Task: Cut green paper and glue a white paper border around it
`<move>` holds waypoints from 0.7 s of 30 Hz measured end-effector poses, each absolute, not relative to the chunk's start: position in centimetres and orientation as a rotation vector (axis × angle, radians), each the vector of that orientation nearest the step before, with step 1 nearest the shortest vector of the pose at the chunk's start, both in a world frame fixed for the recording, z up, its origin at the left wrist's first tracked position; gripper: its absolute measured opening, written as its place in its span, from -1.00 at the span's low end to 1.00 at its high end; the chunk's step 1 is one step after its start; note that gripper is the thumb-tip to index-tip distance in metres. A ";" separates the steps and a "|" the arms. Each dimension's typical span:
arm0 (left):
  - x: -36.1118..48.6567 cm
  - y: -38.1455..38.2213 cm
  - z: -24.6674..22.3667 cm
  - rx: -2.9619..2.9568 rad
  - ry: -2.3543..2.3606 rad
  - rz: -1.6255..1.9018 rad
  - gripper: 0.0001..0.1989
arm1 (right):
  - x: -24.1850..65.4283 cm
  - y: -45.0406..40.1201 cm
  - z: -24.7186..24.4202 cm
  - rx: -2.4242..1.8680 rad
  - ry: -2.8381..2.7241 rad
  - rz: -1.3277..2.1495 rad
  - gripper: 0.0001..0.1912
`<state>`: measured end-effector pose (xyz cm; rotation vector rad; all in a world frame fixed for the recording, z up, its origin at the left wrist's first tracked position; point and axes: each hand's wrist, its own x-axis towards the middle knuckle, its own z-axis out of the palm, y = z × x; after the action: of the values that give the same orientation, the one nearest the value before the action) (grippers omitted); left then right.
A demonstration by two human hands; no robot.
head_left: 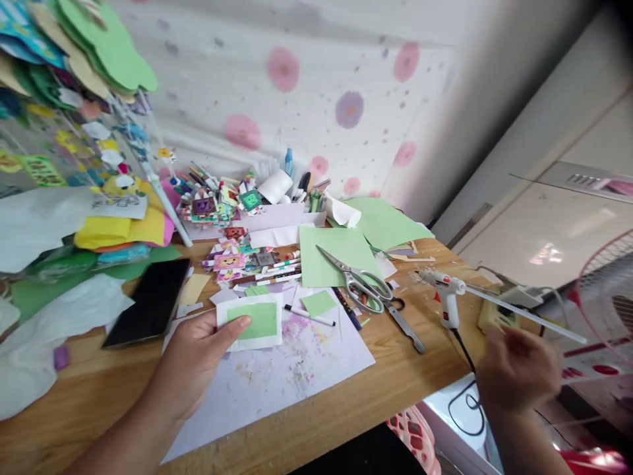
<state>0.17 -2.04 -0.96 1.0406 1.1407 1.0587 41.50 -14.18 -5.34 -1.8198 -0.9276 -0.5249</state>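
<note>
A flower-printed white cloth (316, 86) hangs before you, behind a wooden desk (306, 425); light (548, 253) glints off a pale panel (554, 214) at right.

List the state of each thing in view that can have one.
Left hand: closed on green-and-white card.
Right hand: curled, blurred; contents unclear.
Phone: screen dark.
Silver scissors: closed or nearly so.
Glue gun: glue stick protruding from back.
White paper sheet: stained.
White marker: lying flat.

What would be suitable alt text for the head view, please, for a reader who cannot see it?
A left hand holds a small green-and-white card above a stained white sheet on a cluttered wooden desk. The blurred right hand is near a white glue gun. Scissors lie partly on a green sheet, and a black phone lies at left.
</note>
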 end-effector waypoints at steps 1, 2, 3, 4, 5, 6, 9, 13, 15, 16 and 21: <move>0.3 -2.1 -0.9 1.039 1.125 1.054 -0.61 | 40.4 -14.7 -5.4 -1.691 -0.891 -0.721 -0.83; 0.4 -2.1 -0.8 1.046 1.114 1.049 -0.62 | 39.2 -14.8 -5.3 -1.566 -0.913 -0.807 -0.85; 0.4 -2.2 -0.8 1.059 1.109 1.040 -0.63 | 37.7 -14.6 -4.9 -1.480 -0.991 -0.765 -0.86; 0.4 -2.2 -0.9 1.076 1.109 1.029 -0.64 | 36.1 -14.0 -4.3 -1.426 -1.072 -0.625 -0.89; 0.4 -2.3 -0.9 1.094 1.110 1.014 -0.65 | 34.4 -13.1 -3.5 -1.396 -1.185 -0.413 -0.92; 0.3 -2.3 -1.0 1.111 1.109 0.996 -0.66 | 32.5 -11.9 -2.5 -1.386 -1.307 -0.160 -0.94; 0.1 -2.5 -1.1 1.178 1.082 0.936 -0.70 | 27.1 -7.2 0.3 -1.329 -1.395 0.641 -0.86; -0.1 -2.5 -0.7 1.275 1.015 0.877 -0.78 | 21.8 -1.7 2.2 -1.137 -1.336 1.435 -0.77; -0.2 -2.4 -0.4 1.314 1.023 0.874 -0.80 | 20.4 -0.2 2.2 -1.086 -1.397 1.644 -0.75; -0.2 -2.4 -0.3 1.330 1.037 0.874 -0.81 | 20.1 0.3 2.1 -1.070 -1.420 1.710 -0.74; -0.4 -2.0 -0.4 1.362 1.101 0.818 -0.80 | 20.2 0.8 1.0 -1.027 -1.340 1.878 -0.63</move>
<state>-0.43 -1.97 -0.43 1.3616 1.1007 0.8180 20.16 0.81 0.97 -1.0272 -1.3401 1.8783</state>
